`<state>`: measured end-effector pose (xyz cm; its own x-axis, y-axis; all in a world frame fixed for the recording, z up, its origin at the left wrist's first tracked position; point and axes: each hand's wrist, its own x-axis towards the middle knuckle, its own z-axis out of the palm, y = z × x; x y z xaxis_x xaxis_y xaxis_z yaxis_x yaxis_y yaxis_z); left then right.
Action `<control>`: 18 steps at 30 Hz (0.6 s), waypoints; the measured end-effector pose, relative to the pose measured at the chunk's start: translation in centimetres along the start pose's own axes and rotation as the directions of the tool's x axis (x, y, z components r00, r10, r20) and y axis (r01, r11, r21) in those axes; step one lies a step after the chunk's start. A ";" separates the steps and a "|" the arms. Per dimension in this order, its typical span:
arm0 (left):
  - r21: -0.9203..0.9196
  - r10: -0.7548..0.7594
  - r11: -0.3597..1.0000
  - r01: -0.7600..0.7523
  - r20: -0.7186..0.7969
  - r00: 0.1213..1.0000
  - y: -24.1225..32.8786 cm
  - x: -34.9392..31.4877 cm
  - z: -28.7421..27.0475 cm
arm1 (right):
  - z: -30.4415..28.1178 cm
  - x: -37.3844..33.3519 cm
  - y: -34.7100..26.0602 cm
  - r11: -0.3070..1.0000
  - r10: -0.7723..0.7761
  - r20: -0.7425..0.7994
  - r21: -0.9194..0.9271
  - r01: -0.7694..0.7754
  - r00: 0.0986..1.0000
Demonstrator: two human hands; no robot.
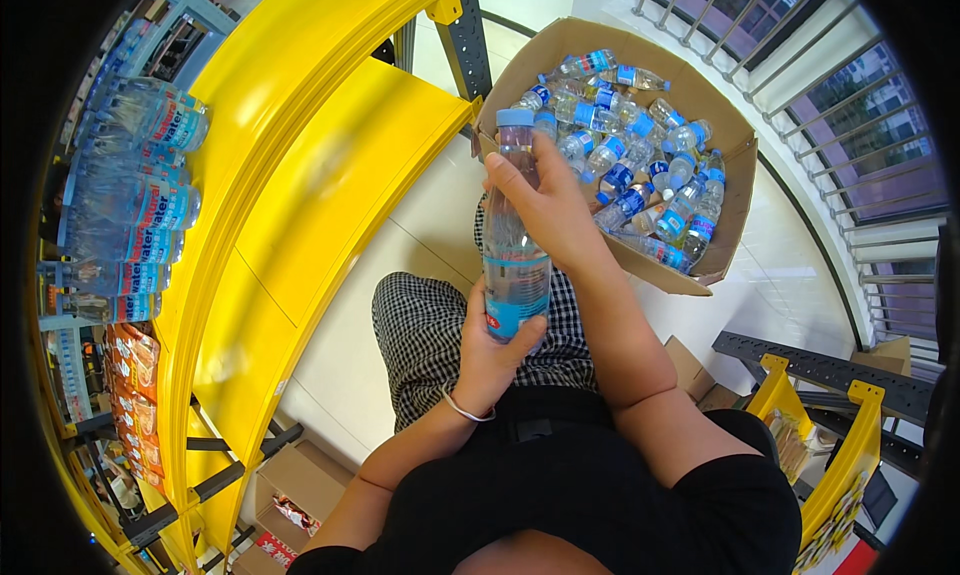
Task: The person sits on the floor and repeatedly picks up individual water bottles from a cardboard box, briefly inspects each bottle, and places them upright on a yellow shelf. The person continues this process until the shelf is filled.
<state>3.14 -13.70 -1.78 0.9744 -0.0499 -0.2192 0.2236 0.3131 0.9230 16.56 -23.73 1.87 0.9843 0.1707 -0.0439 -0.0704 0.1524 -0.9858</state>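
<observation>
A large clear plastic water bottle point(513, 237) with a blue cap and a blue label stands roughly upright in front of me, held in both hands. My left hand point(488, 341) is wrapped round its lower part at the label, and a bracelet circles that wrist. Higher up, my right hand point(548, 195) grips the bottle below the cap, thumb across its front. Just beyond that hand is an open cardboard box point(735, 215) with many small plastic bottles point(625, 155) lying jumbled inside.
Yellow metal shelves point(300, 195) curve along the left. Packs of bottled water point(140, 195) and orange snack packets point(135, 395) sit at far left. Another cardboard box point(305, 475) is at lower left. A yellow-and-black rack point(840, 455) stands at lower right, and barred windows point(840, 105) line the right.
</observation>
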 end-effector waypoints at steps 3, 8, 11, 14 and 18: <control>-0.221 -0.071 0.972 0.086 0.072 0.995 0.2 -0.3 -0.3 | 0.2 -0.2 -0.6 0.995 0.023 0.048 0.099 -0.028 0.999; -0.416 -0.116 0.879 0.233 0.287 0.951 1.3 -0.8 -0.5 | -0.1 0.2 -0.8 0.851 0.053 0.269 0.492 -0.185 0.962; -0.408 -0.098 0.875 0.262 0.381 0.919 1.6 -0.7 -0.4 | 0.3 0.4 0.7 0.583 -0.032 0.487 0.718 -0.380 0.873; -0.447 -0.042 0.861 0.244 0.416 0.908 1.4 -0.8 -0.5 | 1.0 0.0 0.9 0.546 -0.007 0.475 0.739 -0.395 0.880; -0.461 -0.078 0.845 0.269 0.393 0.916 1.3 -0.8 -0.6 | 1.1 0.0 0.5 0.587 0.114 0.423 0.701 -0.405 0.899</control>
<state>2.68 -12.69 -0.59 0.8845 -0.4425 -0.1482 0.4410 0.6889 0.5753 16.34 -22.56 1.57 0.8082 0.5830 -0.0829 -0.5530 0.7030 -0.4472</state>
